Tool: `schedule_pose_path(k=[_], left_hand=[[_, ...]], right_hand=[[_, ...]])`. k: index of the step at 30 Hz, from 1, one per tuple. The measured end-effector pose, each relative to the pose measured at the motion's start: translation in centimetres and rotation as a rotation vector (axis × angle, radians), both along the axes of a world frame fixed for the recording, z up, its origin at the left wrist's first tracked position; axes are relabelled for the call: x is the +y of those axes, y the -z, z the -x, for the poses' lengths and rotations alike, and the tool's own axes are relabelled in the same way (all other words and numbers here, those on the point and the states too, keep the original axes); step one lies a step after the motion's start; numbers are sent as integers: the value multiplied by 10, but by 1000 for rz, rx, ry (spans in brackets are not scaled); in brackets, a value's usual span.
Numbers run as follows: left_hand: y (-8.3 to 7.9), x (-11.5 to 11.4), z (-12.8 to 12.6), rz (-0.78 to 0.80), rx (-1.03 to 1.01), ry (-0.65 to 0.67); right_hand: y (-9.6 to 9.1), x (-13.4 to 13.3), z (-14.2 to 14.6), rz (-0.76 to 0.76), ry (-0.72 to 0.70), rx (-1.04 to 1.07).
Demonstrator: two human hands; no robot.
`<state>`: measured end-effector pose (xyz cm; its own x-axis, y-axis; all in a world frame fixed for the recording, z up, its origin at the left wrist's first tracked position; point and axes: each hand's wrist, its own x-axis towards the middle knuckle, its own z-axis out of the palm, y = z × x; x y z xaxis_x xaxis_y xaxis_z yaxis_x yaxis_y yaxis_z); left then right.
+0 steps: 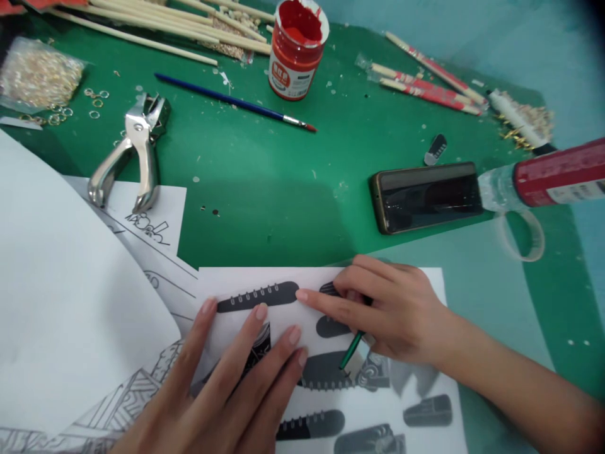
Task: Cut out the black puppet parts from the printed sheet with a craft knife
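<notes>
A white sheet [425, 290] printed with dark rounded shapes lies before me. My left hand [236, 384] is flat on it with fingers spread, partly covering some prints. The index fingertip touches the pointed end of a long dark printed shape [258, 296] with small loops along its edge. My right hand [387, 309] points its index finger at that shape's rounded end. Its other fingers are curled around a slim green pen-like tool [352, 350], slanting down over another dark print [321, 369]. Part of the tool is hidden by the hand, so its exact kind is unclear.
Behind the sheet lie a silver hole punch [139, 142], a blue paintbrush [227, 98], an open red paint jar [297, 53] and wooden sticks [155, 28]. A phone [425, 195], a red bottle [562, 173] and a tape roll [536, 236] are at right. A large white sheet [61, 302] covers the left.
</notes>
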<state>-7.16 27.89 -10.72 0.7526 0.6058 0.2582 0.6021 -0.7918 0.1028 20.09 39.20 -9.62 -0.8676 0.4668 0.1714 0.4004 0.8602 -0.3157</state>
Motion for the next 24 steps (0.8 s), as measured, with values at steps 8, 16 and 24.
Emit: schedule_pose_path(k=[8, 16, 24], left_hand=[[-2, -9, -1, 18, 52, -27], [0, -12, -2, 57, 111, -34], [-4, -8, -1, 65, 120, -15]], right_hand=[[-1, 1, 0, -1, -4, 6], [2, -1, -3, -1, -8, -23], [3, -3, -3, 20, 7, -33]])
